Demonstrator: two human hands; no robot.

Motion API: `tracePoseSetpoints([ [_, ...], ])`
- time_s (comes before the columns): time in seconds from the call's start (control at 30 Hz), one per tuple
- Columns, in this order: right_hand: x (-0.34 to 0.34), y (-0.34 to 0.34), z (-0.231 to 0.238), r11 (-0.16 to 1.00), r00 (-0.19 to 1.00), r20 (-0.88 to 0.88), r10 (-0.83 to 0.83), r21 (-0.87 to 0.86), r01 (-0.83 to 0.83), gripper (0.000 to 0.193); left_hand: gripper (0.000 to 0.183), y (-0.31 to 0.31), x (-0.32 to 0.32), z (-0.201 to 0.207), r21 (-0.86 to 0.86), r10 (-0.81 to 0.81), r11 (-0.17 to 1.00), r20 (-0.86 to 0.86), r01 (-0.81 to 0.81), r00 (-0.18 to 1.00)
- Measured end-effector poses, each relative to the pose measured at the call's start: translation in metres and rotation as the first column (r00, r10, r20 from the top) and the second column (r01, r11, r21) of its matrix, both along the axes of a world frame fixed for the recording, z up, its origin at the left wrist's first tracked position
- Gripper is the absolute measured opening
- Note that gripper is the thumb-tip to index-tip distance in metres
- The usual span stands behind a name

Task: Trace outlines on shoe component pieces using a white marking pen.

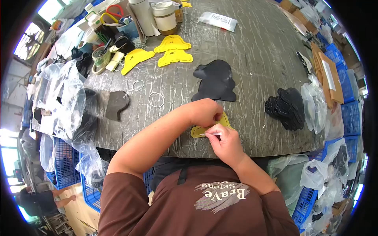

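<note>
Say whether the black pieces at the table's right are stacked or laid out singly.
Stacked: the black pieces overlap in one heap, their edges showing layer upon layer.

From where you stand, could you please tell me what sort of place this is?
Probably a small workshop for cut sheet parts: yellow patterns and a stack of black pieces lie on the worktable, with blue crates around it.

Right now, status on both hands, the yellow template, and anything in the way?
Right hand pinching white pen-like tool over yellow template. Left hand curled over template, hiding part. Black cutout sheet just beyond left hand.
</note>
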State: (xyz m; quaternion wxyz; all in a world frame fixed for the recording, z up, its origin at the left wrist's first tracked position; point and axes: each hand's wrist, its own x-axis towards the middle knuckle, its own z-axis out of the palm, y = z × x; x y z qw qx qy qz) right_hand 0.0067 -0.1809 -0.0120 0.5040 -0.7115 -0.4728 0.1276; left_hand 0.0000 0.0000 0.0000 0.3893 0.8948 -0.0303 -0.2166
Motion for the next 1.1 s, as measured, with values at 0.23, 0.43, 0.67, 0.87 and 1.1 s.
tracePoseSetpoints([
  [0.23, 0.008, -0.008, 0.002, 0.997, 0.996, -0.052, -0.068, -0.027, 0.066, 0.011, 0.025, -0.001, 0.0, -0.001, 0.014, 0.01, 1.0, 0.017, -0.011, 1.0],
  [0.43, 0.017, -0.016, -0.001, 0.991, 0.989, -0.071, -0.131, -0.045, 0.128, 0.01, 0.026, 0.0, 0.0, -0.004, -0.009, 0.028, 1.0, 0.004, -0.028, 1.0],
  [0.67, 0.023, -0.023, 0.0, 0.984, 0.983, -0.08, -0.167, -0.068, 0.162, 0.012, 0.023, 0.001, 0.0, 0.0, 0.002, -0.027, 1.0, 0.027, 0.027, 0.999],
  [0.87, 0.023, -0.027, 0.001, 0.982, 0.983, -0.036, -0.181, -0.055, 0.178, 0.013, 0.022, 0.0, 0.0, 0.004, -0.008, -0.001, 1.0, 0.001, 0.001, 1.0],
  [1.1, 0.021, -0.026, 0.0, 0.986, 0.985, 0.037, -0.168, -0.003, 0.169, 0.013, 0.023, 0.001, 0.0, 0.003, -0.022, 0.003, 1.0, 0.008, -0.002, 1.0],
])
